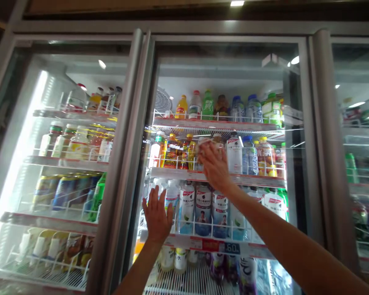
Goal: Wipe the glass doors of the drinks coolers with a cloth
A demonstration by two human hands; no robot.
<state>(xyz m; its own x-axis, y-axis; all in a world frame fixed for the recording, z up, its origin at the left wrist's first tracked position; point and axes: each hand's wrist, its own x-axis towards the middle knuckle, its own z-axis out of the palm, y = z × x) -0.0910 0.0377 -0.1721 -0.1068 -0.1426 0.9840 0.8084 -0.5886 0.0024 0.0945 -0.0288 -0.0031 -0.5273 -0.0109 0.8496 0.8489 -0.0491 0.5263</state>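
Note:
My left hand (158, 215) is raised with fingers spread, flat at the middle glass door (221, 61) of a drinks fridge. It holds nothing. Higher and to the right, my right hand (214, 166) reaches to the same door with its fingers stretched upward, slightly blurred. Under its fingertips is a pale, crumpled patch that looks like a cloth (205, 143), pressed toward the glass; most of it is hidden by the fingers. Behind the glass, near my left hand, stand labelled bottles (203, 211). Other bottles (171, 151) stand behind the glass left of my right hand.
A metal door frame (126, 164) separates the middle door from the left fridge section, whose shelves hold bottles and cans (63, 192). Another frame post (332, 155) stands on the right, beside a further glass door. A red and blue price tag (220, 246) is on a lower shelf edge.

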